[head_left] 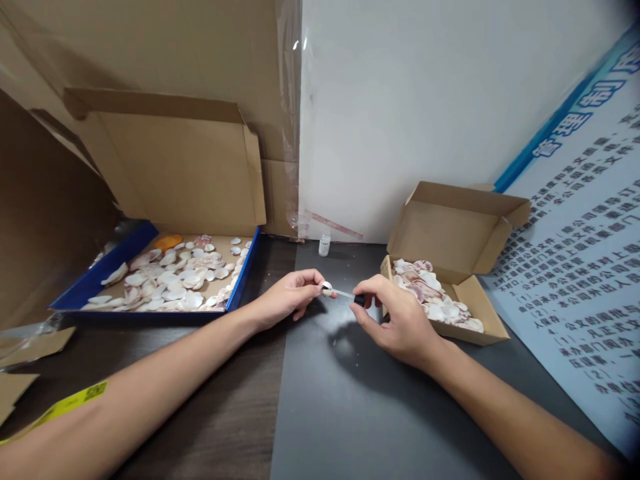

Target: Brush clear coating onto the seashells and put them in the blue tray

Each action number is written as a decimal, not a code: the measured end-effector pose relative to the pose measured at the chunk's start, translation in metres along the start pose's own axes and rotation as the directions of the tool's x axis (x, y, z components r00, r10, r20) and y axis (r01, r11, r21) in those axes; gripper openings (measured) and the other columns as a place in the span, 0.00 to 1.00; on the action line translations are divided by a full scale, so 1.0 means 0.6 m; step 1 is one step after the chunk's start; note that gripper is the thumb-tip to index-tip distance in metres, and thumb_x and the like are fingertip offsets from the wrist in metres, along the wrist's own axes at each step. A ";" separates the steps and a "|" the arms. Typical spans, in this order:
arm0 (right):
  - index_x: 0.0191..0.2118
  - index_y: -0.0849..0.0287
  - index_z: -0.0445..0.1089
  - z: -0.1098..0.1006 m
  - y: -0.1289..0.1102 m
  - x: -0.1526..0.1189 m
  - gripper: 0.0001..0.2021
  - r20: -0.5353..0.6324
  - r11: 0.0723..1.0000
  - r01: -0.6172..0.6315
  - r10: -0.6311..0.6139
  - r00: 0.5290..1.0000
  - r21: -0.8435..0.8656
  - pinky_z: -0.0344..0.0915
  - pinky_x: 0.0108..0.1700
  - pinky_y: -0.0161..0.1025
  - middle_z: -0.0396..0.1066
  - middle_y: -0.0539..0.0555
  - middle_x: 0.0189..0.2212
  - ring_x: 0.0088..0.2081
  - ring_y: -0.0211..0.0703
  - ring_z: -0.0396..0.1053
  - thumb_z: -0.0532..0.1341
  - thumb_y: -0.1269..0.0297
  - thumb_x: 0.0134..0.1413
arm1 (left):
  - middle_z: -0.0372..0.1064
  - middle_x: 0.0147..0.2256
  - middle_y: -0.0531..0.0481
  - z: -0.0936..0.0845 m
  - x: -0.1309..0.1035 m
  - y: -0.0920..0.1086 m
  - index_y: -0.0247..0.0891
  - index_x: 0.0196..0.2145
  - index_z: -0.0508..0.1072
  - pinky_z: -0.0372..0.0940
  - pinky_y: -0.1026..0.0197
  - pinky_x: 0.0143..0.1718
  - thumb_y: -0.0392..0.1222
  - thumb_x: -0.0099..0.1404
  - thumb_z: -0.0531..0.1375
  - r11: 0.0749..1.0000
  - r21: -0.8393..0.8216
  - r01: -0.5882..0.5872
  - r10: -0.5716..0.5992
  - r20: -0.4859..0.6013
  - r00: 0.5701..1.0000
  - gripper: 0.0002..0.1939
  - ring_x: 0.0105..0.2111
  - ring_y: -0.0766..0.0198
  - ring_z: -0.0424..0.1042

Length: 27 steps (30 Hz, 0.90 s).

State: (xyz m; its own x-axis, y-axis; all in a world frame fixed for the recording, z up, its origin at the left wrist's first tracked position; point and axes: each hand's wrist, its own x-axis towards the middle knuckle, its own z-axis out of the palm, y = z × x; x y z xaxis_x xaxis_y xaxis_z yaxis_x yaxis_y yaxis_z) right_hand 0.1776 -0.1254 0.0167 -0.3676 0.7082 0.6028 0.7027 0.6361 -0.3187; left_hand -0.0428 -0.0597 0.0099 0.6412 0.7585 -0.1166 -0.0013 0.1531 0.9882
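Note:
Between the fingertips of my left hand [295,293] is a small pale shell [327,289] with a dark part on it. My right hand [393,317] pinches a black cap [359,299], from which a thin clear stem [343,293] reaches left to the shell. The stem's tip is at the shell; whether it touches is too small to tell. Behind my hands stands a small clear bottle [325,245] with a white label, upright near the wall.
A blue-edged box [243,267] of loose shells lies open at the left. At the right is an open cardboard box [483,310] with more shells. A grey mat [320,413] covers part of the dark table. A printed poster [590,233] stands far right.

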 end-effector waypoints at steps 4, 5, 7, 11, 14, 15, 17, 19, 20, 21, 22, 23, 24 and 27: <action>0.40 0.57 0.66 -0.001 0.001 0.000 0.03 0.003 0.999 -0.036 0.036 0.999 -0.030 0.63 0.33 0.37 0.67 0.49 0.29 0.29 0.39 0.68 0.60 0.68 0.60 | 0.50 0.18 0.62 0.001 0.000 0.002 0.37 0.34 0.69 0.51 0.69 0.16 0.45 0.61 0.62 1.000 0.012 -0.003 0.002 0.006 1.000 0.09 0.16 0.73 0.46; 0.41 0.57 0.65 -0.001 0.001 0.000 0.04 -0.012 0.999 -0.029 0.029 1.000 -0.016 0.63 0.33 0.37 0.68 0.50 0.30 0.29 0.39 0.68 0.59 0.68 0.60 | 0.53 0.18 0.62 0.000 0.000 0.002 0.37 0.34 0.69 0.51 0.69 0.16 0.45 0.61 0.62 1.000 0.013 -0.003 0.003 0.010 1.000 0.09 0.16 0.74 0.47; 0.42 0.57 0.65 0.000 0.001 -0.001 0.04 -0.022 1.000 -0.005 0.005 1.000 0.014 0.64 0.33 0.36 0.68 0.50 0.31 0.30 0.38 0.68 0.59 0.67 0.62 | 0.63 0.23 0.58 0.000 0.000 0.002 0.37 0.35 0.69 0.52 0.69 0.16 0.45 0.61 0.62 1.000 0.011 -0.007 0.007 0.014 1.000 0.10 0.17 0.75 0.48; 0.40 0.57 0.65 0.001 0.000 0.000 0.04 0.006 0.999 -0.040 0.040 0.999 -0.034 0.63 0.33 0.37 0.68 0.49 0.29 0.29 0.39 0.68 0.60 0.67 0.60 | 0.72 0.34 0.51 -0.001 0.000 0.001 0.37 0.36 0.68 0.53 0.69 0.16 0.46 0.62 0.61 1.000 0.025 -0.012 0.012 0.020 1.000 0.10 0.17 0.76 0.50; 0.41 0.57 0.65 0.000 0.000 0.000 0.04 -0.042 0.999 -0.029 0.028 0.999 -0.021 0.63 0.32 0.37 0.68 0.50 0.29 0.29 0.39 0.68 0.59 0.67 0.60 | 0.72 0.34 0.51 -0.001 0.000 0.000 0.37 0.36 0.68 0.53 0.70 0.16 0.46 0.63 0.60 0.999 0.033 -0.012 0.012 0.027 1.000 0.10 0.17 0.76 0.50; 0.41 0.57 0.65 0.000 0.001 0.000 0.04 -0.048 1.000 -0.013 0.012 0.999 -0.006 0.64 0.33 0.36 0.68 0.50 0.30 0.29 0.38 0.68 0.59 0.67 0.61 | 0.73 0.35 0.51 -0.001 0.000 0.000 0.37 0.36 0.68 0.53 0.70 0.16 0.46 0.63 0.60 0.999 0.031 -0.014 0.014 0.027 1.000 0.10 0.17 0.76 0.50; 0.42 0.57 0.66 0.000 0.001 -0.001 0.04 -0.023 1.000 -0.001 0.001 1.000 -0.002 0.64 0.33 0.36 0.69 0.50 0.30 0.29 0.39 0.68 0.59 0.66 0.61 | 0.73 0.35 0.50 -0.001 0.001 0.000 0.37 0.36 0.67 0.53 0.70 0.16 0.46 0.64 0.60 0.999 0.030 -0.014 0.014 0.024 1.000 0.10 0.17 0.76 0.50; 0.40 0.57 0.66 0.000 0.002 0.000 0.03 0.014 0.999 -0.029 0.029 0.999 -0.030 0.64 0.33 0.37 0.69 0.50 0.29 0.29 0.39 0.68 0.60 0.67 0.60 | 0.73 0.36 0.50 0.000 0.001 0.000 0.37 0.36 0.67 0.53 0.70 0.16 0.47 0.64 0.60 0.999 0.038 -0.011 0.010 0.017 1.000 0.10 0.17 0.77 0.50; 0.39 0.57 0.66 0.000 0.002 0.000 0.03 0.017 0.998 -0.045 0.046 0.999 -0.043 0.64 0.32 0.37 0.68 0.50 0.28 0.29 0.40 0.68 0.60 0.67 0.59 | 0.73 0.36 0.50 0.000 0.001 0.000 0.37 0.36 0.67 0.52 0.70 0.16 0.48 0.65 0.59 0.999 0.044 -0.009 0.009 0.015 1.000 0.11 0.17 0.76 0.50; 0.39 0.57 0.66 0.000 0.002 0.000 0.03 0.008 0.998 -0.053 0.053 0.999 -0.046 0.64 0.32 0.37 0.68 0.50 0.28 0.29 0.40 0.68 0.60 0.67 0.59 | 0.73 0.35 0.50 0.000 0.001 0.000 0.37 0.36 0.67 0.52 0.70 0.16 0.48 0.65 0.59 0.999 0.048 -0.009 0.009 0.013 1.000 0.11 0.17 0.76 0.50; 0.39 0.57 0.66 0.000 0.002 0.000 0.03 -0.009 0.998 -0.049 0.048 0.999 -0.038 0.64 0.32 0.37 0.69 0.50 0.29 0.29 0.39 0.68 0.59 0.67 0.59 | 0.73 0.35 0.50 0.000 0.001 -0.001 0.37 0.36 0.67 0.52 0.70 0.16 0.49 0.65 0.59 0.999 0.050 -0.012 0.012 0.014 1.000 0.11 0.17 0.76 0.50; 0.40 0.57 0.66 0.000 0.002 0.000 0.03 -0.027 0.999 -0.036 0.036 0.999 -0.023 0.64 0.32 0.37 0.69 0.50 0.29 0.29 0.39 0.68 0.59 0.66 0.60 | 0.73 0.35 0.50 0.000 0.001 -0.001 0.37 0.36 0.67 0.52 0.70 0.17 0.49 0.65 0.59 0.999 0.052 -0.018 0.017 0.014 1.000 0.11 0.17 0.76 0.50; 0.41 0.57 0.65 0.000 0.001 0.000 0.03 -0.038 1.000 -0.021 0.020 0.999 -0.007 0.64 0.32 0.37 0.69 0.51 0.30 0.29 0.39 0.68 0.59 0.66 0.61 | 0.73 0.34 0.51 0.000 0.001 -0.001 0.37 0.36 0.67 0.52 0.70 0.17 0.49 0.65 0.59 0.998 0.053 -0.024 0.024 0.015 1.000 0.12 0.17 0.76 0.50; 0.41 0.57 0.65 0.000 0.000 0.000 0.03 -0.012 1.000 0.001 -0.001 1.000 0.009 0.64 0.32 0.37 0.69 0.50 0.29 0.29 0.39 0.68 0.59 0.66 0.61 | 0.73 0.33 0.51 0.000 0.001 -0.002 0.37 0.37 0.67 0.53 0.70 0.17 0.50 0.66 0.59 0.998 0.060 -0.030 0.030 0.013 0.999 0.12 0.17 0.76 0.50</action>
State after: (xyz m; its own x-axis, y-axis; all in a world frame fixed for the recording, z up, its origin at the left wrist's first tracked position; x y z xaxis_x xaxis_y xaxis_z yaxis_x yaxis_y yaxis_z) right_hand 0.1778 -0.1256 0.0167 -0.3606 0.7039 0.6120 0.6970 0.6393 -0.3247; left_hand -0.0425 -0.0592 0.0087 0.6506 0.7545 -0.0860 0.0251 0.0918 0.9955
